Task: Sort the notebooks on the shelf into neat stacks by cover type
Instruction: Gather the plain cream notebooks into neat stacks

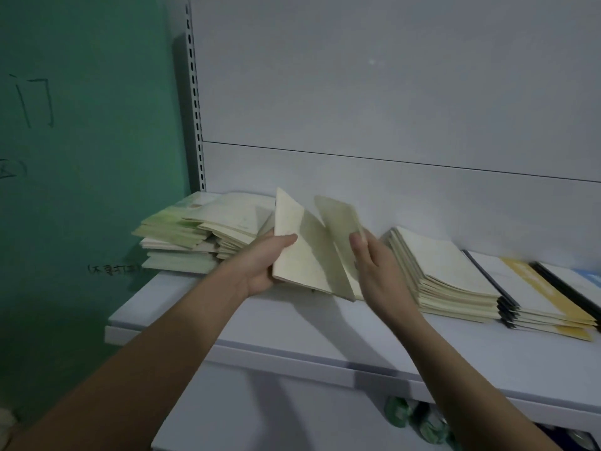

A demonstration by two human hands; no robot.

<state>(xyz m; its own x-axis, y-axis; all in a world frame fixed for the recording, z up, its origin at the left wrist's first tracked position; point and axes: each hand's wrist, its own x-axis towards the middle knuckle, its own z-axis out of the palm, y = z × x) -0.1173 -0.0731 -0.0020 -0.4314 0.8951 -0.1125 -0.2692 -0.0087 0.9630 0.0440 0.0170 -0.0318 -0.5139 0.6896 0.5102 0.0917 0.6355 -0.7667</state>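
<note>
My left hand [265, 263] grips a cream notebook [302, 252] by its left edge, tilted up above the white shelf [292, 323]. Beside it my right hand [377, 271] holds a second cream notebook [340, 222], thumb on its right edge. An untidy heap of green and cream notebooks [195, 232] lies at the shelf's left end. A neat stack of cream notebooks [445, 275] sits just right of my right hand.
A stack of black-spined notebooks with yellow and white covers [540, 297] and another with a blue cover [582, 281] fill the shelf's right end. A slotted upright [196, 102] and green wall [81, 157] stand on the left. Green items [419, 418] sit on the lower shelf.
</note>
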